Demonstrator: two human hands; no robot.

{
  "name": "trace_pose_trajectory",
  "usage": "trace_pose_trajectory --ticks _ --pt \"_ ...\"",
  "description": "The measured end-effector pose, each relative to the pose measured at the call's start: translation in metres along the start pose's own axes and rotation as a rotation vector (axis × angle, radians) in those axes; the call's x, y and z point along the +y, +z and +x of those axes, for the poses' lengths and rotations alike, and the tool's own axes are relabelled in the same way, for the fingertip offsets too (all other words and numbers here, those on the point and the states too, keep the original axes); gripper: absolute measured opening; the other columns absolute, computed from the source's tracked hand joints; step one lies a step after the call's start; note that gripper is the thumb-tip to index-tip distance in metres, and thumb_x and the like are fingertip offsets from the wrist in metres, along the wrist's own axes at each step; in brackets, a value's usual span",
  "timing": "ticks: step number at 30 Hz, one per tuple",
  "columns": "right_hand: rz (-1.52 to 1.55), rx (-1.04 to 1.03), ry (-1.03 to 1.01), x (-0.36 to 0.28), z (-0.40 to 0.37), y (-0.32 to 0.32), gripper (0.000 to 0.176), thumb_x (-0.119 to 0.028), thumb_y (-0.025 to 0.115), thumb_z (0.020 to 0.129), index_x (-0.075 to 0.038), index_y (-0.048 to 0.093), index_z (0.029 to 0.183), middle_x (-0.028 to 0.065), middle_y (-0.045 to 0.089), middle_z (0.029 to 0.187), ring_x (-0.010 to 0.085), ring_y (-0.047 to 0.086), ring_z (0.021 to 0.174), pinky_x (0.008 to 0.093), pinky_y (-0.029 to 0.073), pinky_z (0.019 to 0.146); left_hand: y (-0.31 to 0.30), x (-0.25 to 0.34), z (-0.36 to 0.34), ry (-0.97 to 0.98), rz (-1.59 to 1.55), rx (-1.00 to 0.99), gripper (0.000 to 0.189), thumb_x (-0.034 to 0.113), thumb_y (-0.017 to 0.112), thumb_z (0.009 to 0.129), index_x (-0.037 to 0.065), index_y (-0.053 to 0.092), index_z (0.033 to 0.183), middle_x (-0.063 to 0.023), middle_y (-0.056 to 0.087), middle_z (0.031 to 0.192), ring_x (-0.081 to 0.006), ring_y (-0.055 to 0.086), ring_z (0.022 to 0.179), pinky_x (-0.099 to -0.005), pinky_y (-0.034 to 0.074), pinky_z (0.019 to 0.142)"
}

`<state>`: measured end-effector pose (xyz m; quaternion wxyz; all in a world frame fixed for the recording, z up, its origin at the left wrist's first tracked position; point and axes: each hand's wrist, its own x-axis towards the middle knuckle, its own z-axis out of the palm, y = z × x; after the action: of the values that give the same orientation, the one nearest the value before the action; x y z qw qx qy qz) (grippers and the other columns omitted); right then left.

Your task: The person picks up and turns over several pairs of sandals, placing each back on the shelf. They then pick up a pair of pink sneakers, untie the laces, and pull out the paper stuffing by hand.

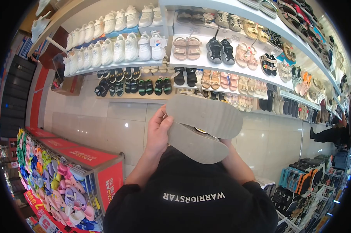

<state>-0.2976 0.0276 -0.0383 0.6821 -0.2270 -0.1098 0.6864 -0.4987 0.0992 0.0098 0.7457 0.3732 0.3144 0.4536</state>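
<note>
We take the white lettering (193, 196) on the black shirt (191, 202) as our marker. Straight above it sits the pair of sandals (202, 130), held up in front of the chest with the pale grey soles turned toward us, one sole stacked over the other and touching it.

Their long axis runs crosswise. It starts high, above and to the left of the lettering, and slopes down toward the right.

The left hand (158, 134) rises above and to the left of the lettering and meets the pair at its left, higher end. It is closed around that end, the fingers wrapped behind it and the thumb pressed in where the two soles meet (as far as we can make out).

The right forearm (237, 165) comes up above and to the right of the lettering and runs in under the lower end of the pair. The soles cover the right hand itself, so we cannot tell how far it is closed or whether it has a grip. The pair thus lies between the two arms, with only the left hand's hold in plain view.

Left of the lettering stands a red bin (105, 171) heaped with bright slippers. Far above it, wall shelves (222, 68) carry rows of shoes.
</note>
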Motion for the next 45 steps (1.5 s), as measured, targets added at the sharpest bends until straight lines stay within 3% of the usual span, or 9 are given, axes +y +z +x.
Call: trace_pose_trajectory --ticks 22,24,27,32,34,35,38,40,45 --pt "-0.092 0.074 -0.002 0.007 -0.016 -0.021 0.050 -0.033 0.050 0.102 -0.004 0.044 0.142 0.0162 0.055 0.136 0.0262 0.060 0.119 0.0390 0.054 0.098 0.007 -0.004 -0.001 -0.044 0.064 -0.015 0.029 0.005 0.050 0.095 -0.003 0.055 0.122 -0.0084 0.063 0.115 -0.0135 0.060 0.105 -0.0298 0.048 0.093" --pt "-0.117 0.082 -0.002 0.010 -0.017 -0.024 0.050 -0.033 0.050 0.102 -0.003 0.044 0.142 0.0163 0.055 0.136 0.0264 0.060 0.119 0.0391 0.054 0.098 0.008 -0.005 0.000 -0.027 0.087 0.053 0.032 0.008 0.045 0.096 -0.006 0.054 0.123 -0.0136 0.064 0.114 -0.0182 0.064 0.102 -0.0319 0.052 0.089" --pt "-0.152 0.089 0.006 0.016 -0.016 -0.029 0.050 -0.033 0.050 0.102 -0.003 0.044 0.142 0.0166 0.055 0.136 0.0268 0.060 0.119 0.0391 0.054 0.098 0.004 -0.007 0.001 -0.031 0.069 0.035 0.033 0.008 0.044 0.096 -0.006 0.053 0.124 -0.0140 0.064 0.114 -0.0187 0.064 0.102 -0.0322 0.052 0.090" --pt "-0.170 0.087 0.003 0.018 -0.015 -0.031 0.051 -0.033 0.050 0.102 -0.003 0.043 0.142 0.0170 0.055 0.136 0.0273 0.060 0.119 0.0393 0.054 0.098 0.008 -0.005 0.002 -0.045 0.063 0.003 0.026 0.006 0.049 0.095 -0.003 0.055 0.119 -0.0108 0.064 0.112 -0.0149 0.062 0.101 -0.0304 0.050 0.091" --pt "-0.066 0.138 0.038 0.013 -0.016 -0.023 0.035 -0.019 0.056 0.100 -0.002 0.054 0.131 0.0098 0.063 0.124 0.0170 0.063 0.109 0.0323 0.055 0.092 0.010 -0.004 0.002 -0.039 0.074 0.002 0.025 0.006 0.050 0.096 -0.003 0.055 0.119 -0.0108 0.064 0.112 -0.0150 0.062 0.101 -0.0304 0.050 0.090" --pt "-0.062 0.136 0.033 0.013 -0.016 -0.023 0.035 -0.019 0.056 0.100 -0.002 0.054 0.131 0.0098 0.063 0.124 0.0170 0.063 0.109 0.0323 0.055 0.092 0.011 -0.004 0.002 -0.039 0.068 -0.002 0.024 0.007 0.049 0.097 -0.003 0.055 0.119 -0.0107 0.064 0.112 -0.0150 0.062 0.100 -0.0301 0.050 0.090" --pt "-0.057 0.144 0.008 0.014 -0.015 -0.028 0.035 -0.020 0.056 0.100 -0.002 0.054 0.130 0.0108 0.063 0.123 0.0185 0.064 0.107 0.0329 0.056 0.091 0.015 -0.003 0.001 -0.032 0.058 -0.025 0.024 0.009 0.049 0.099 -0.003 0.055 0.119 -0.0104 0.064 0.111 -0.0149 0.062 0.100 -0.0296 0.050 0.089" --pt "-0.142 0.085 -0.011 0.015 -0.015 -0.032 0.047 -0.031 0.050 0.102 -0.002 0.047 0.139 0.0158 0.058 0.133 0.0256 0.063 0.115 0.0383 0.055 0.096 0.016 -0.003 0.001 -0.024 0.054 -0.040 0.024 0.009 0.049 0.100 -0.004 0.054 0.119 -0.0104 0.064 0.111 -0.0149 0.062 0.100 -0.0294 0.050 0.089" --pt "-0.103 0.098 0.052 0.010 -0.020 -0.028 0.047 -0.032 0.049 0.103 -0.002 0.046 0.139 0.0159 0.057 0.133 0.0261 0.062 0.116 0.0387 0.055 0.097 0.017 -0.005 -0.001 -0.031 0.048 -0.048 0.025 0.012 0.049 0.101 -0.003 0.054 0.120 -0.0105 0.064 0.112 -0.0144 0.062 0.100 -0.0292 0.050 0.089"
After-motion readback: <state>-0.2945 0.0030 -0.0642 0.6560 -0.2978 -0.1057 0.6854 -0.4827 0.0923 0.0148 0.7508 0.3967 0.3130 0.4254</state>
